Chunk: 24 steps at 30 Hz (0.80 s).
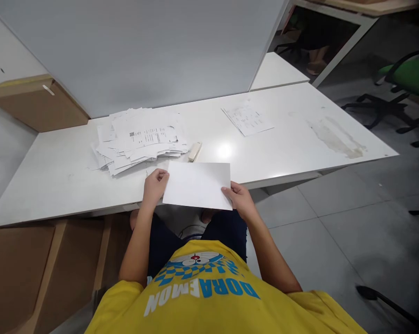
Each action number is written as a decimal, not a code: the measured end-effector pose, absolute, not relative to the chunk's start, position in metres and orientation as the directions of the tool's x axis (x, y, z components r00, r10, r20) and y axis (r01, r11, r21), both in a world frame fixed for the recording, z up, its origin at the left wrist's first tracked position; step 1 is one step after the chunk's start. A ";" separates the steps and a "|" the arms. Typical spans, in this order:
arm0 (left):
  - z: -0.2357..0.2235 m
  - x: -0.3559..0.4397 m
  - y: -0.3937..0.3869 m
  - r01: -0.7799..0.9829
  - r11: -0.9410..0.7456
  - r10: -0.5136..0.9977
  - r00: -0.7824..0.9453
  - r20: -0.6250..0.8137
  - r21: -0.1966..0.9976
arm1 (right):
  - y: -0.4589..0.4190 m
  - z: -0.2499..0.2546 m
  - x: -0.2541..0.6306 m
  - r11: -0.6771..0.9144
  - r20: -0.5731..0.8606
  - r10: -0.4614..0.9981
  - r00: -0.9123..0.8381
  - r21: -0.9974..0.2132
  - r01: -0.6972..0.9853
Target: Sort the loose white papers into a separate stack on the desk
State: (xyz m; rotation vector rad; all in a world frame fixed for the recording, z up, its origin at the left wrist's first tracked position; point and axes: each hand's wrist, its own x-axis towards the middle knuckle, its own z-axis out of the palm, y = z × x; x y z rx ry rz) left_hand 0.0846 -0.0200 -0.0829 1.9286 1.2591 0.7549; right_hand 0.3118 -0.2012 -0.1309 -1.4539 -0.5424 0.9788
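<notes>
A blank white sheet of paper (198, 185) is held level over the front edge of the desk. My left hand (156, 184) pinches its left edge between thumb and fingers. At the opposite edge, my right hand (240, 197) grips it with the thumb on top. Beyond my left hand lies an untidy pile of printed papers (143, 139). A cream-coloured stapler-like object (195, 151) rests on the desk just behind the sheet. Farther right sits a small stack of printed sheets (248, 118).
The white desk (286, 139) has a stained patch (338, 137) near its right end. A tall grey panel (167, 51) stands along the back. One cardboard box (38, 104) is at the back left; more cardboard (17, 269) is below left. A green chair (409, 74) stands right.
</notes>
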 end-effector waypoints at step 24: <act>-0.111 0.189 0.048 0.220 -0.836 0.429 0.834 0.348 0.503 | -0.215 -0.135 0.326 -0.099 -0.349 0.643 0.682 -0.921 -0.377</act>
